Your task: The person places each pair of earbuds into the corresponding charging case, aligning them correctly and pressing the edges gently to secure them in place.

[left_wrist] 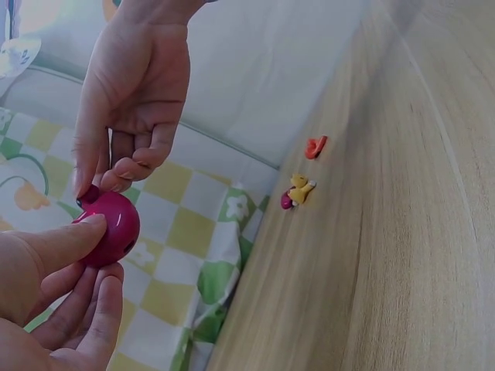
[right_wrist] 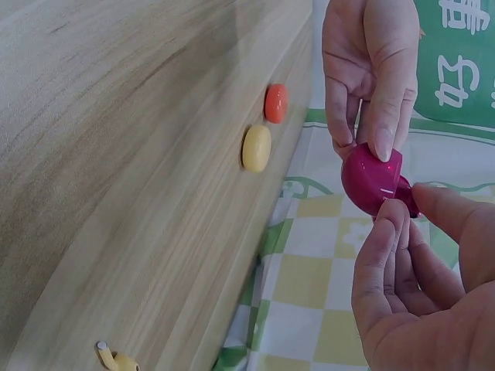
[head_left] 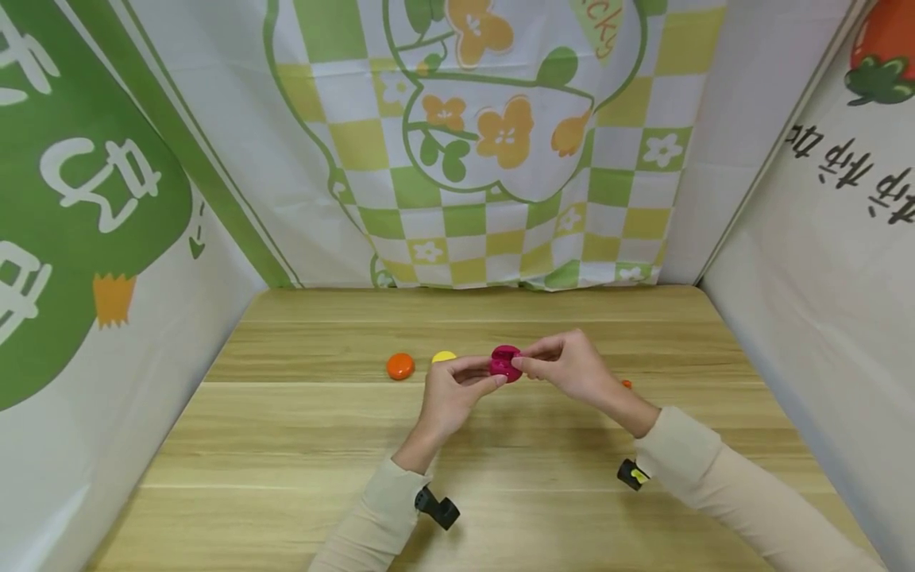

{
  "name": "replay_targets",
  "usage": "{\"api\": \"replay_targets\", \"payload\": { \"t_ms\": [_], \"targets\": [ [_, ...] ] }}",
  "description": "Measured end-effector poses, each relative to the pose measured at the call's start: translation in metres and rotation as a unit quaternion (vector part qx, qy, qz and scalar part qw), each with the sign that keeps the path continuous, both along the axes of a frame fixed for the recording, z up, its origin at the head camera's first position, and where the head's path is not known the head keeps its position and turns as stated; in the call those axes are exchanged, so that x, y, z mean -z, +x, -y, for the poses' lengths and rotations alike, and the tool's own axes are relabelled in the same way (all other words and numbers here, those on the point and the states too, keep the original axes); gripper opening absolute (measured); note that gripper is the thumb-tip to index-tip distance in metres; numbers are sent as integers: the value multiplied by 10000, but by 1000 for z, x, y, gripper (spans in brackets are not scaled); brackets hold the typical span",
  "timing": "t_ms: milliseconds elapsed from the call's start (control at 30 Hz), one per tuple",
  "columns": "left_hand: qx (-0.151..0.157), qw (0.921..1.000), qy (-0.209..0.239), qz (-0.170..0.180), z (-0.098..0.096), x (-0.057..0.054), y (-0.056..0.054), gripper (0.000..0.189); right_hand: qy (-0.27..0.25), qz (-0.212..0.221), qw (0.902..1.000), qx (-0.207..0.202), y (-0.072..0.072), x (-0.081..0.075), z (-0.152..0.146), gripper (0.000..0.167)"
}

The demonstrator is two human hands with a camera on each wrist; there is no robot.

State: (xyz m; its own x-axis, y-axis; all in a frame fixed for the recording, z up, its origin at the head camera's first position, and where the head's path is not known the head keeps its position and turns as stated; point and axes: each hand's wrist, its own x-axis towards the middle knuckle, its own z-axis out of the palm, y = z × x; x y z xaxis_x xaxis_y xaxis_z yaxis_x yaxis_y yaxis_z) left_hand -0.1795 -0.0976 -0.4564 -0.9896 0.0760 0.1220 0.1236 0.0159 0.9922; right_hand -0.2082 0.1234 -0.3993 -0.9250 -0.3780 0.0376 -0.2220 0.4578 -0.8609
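Observation:
Between both hands is a round magenta earbud case, raised off the table with its lid tipped up. My left hand grips it from the left, thumb on the near face. At the right side, the thumb and fingertips of my right hand pinch a small dark magenta earbud against the opening. Past the left fingers lie a round orange case and a yellow case, the latter partly hidden by the left hand in the head view.
On the table's right side lie small loose earbuds: an orange one, yellow ones and a magenta one. The wooden table meets printed cloth walls at the back and sides.

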Motion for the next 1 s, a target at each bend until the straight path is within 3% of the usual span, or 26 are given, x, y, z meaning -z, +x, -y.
{"api": "replay_targets", "payload": {
  "t_ms": [400,567,800,1000],
  "targets": [
    [48,10000,67,24,-1,0,1,31,465,-98,9988,78,-4,0,-2,18],
    [-3,10000,47,-1,-2,-1,1,30,647,-112,9978,-88,-9,-12,-9,22],
    [-97,9999,-9,46,-1,-1,0,30,1092,-359,9922,-487,-23,-34,-28,22],
    [-100,9999,-36,29,0,-1,0,31,1792,-487,9807,-616,-41,-36,-45,19]
  ]
}}
